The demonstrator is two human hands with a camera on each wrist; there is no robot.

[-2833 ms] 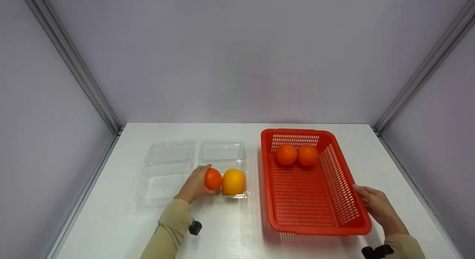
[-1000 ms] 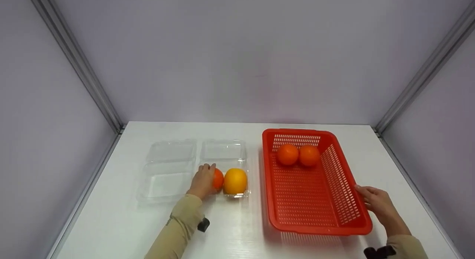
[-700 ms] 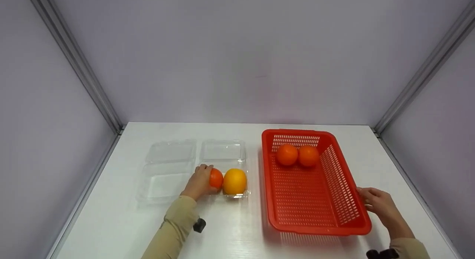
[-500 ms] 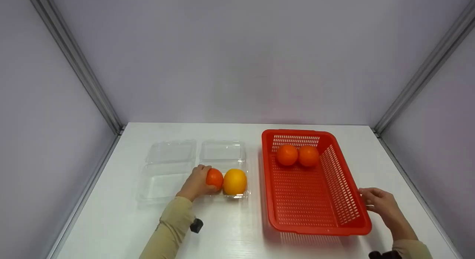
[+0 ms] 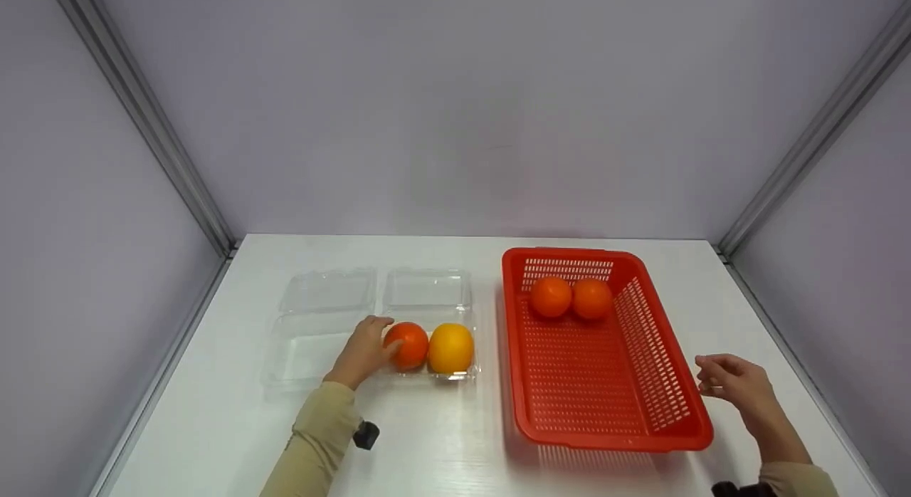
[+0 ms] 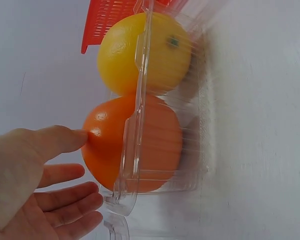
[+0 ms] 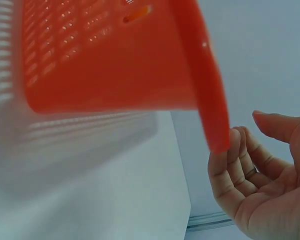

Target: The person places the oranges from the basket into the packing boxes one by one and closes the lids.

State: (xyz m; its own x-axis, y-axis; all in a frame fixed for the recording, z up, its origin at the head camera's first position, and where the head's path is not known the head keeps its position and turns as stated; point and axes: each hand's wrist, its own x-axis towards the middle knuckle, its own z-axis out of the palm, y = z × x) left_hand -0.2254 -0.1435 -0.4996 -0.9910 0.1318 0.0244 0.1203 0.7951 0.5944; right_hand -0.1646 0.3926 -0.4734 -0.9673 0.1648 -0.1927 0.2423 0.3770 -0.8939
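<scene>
White table, pale walls behind. The orange lies in a clear box, right at the thumb tip of the left hand, whose fingers are loosely spread, gripping nothing. Seating it seems the step in hand; next calls for drawing the thumb clear. It looks round, glossy. Past it from those fingertips (touching, or nearly) sits a yellow fruit; farther, a red basket just beside the right hand's bent, empty fingers.
</scene>
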